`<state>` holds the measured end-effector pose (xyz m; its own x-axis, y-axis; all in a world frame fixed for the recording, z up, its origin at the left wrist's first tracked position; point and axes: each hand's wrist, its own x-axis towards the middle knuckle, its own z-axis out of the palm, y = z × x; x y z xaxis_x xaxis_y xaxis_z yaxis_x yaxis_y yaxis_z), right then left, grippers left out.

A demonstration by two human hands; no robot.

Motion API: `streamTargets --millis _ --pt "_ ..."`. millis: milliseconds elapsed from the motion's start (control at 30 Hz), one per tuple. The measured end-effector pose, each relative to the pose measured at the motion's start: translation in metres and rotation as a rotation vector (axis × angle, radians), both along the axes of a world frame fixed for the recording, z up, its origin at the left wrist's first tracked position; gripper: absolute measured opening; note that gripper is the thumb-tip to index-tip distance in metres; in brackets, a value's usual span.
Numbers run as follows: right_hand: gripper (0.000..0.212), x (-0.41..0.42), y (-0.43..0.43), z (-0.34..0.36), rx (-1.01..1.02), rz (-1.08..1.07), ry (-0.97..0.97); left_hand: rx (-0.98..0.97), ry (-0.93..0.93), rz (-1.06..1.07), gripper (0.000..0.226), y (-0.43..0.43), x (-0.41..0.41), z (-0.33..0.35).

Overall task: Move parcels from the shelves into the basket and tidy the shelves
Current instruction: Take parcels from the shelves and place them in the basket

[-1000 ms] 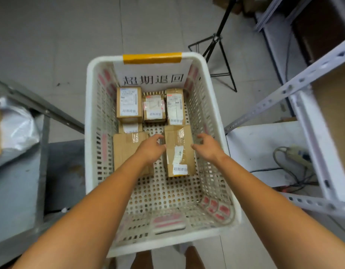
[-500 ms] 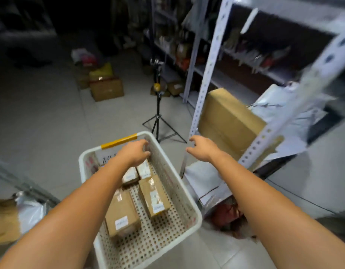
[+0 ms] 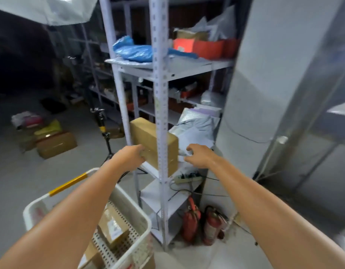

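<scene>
1. Reaching with both arms toward the white perforated metal shelf unit (image 3: 161,105).
2. The large brown cardboard box (image 3: 148,135) sits on the mid shelf. Its near corner sticks out past the front upright.
3. Left hand (image 3: 132,155): fingers curled, up against the box's near-left face. Cannot tell whether it grips or only touches; the frame is blurred.
4. Right hand (image 3: 199,155): thumb and fingers in a loose C, just right of the box. The edge of the grey-white plastic mailer bags (image 3: 195,126) shows in the gap. Cannot tell whether they touch.
5. The mailer bags are piled on the same shelf, right of the box and behind it.
6. The white perforated plastic basket (image 3: 137,209) with a yellow-taped rim sits lower left, under the left forearm. Small brown labelled parcels (image 3: 112,225) lie inside.
7. Top shelf: crumpled blue plastic bag (image 3: 132,50) and red cartons (image 3: 206,48).
8. A white power strip (image 3: 187,178) lies on the lower shelf. Two red fire extinguishers (image 3: 201,225) stand on the floor beside the unit.
</scene>
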<state>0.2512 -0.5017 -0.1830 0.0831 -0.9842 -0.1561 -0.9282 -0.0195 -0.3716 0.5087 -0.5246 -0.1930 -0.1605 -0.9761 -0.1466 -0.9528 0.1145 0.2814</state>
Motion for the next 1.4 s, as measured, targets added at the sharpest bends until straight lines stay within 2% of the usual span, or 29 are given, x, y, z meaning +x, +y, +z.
streamTargets --millis 300,433,767,967,1133,1400 --pt "0.058 -0.199 0.078 0.048 -0.047 -0.365 0.052 -0.064 0.078 -0.336 0.049 -0.003 -0.213 0.037" --pt "0.049 -0.277 0.114 0.064 -0.07 -0.556 0.077 -0.087 0.085 -0.521 0.049 -0.01 -0.318 0.053" --pt "0.05 -0.398 0.216 0.096 -0.125 -1.133 0.094 -0.131 0.146 -1.03 0.047 -0.007 -0.546 0.072" --pt "0.044 -0.426 0.302 0.105 -0.116 -1.425 0.161 -0.091 0.232 -1.276 0.044 0.053 -0.636 0.076" --pt "0.035 -0.454 0.365 0.105 -0.2 -1.607 0.14 -0.109 0.262 -1.435 0.043 0.118 -0.693 0.077" --pt "0.057 -0.514 0.41 0.104 -0.373 -1.712 0.042 -0.09 0.35 -1.444 0.045 0.171 -0.76 0.091"
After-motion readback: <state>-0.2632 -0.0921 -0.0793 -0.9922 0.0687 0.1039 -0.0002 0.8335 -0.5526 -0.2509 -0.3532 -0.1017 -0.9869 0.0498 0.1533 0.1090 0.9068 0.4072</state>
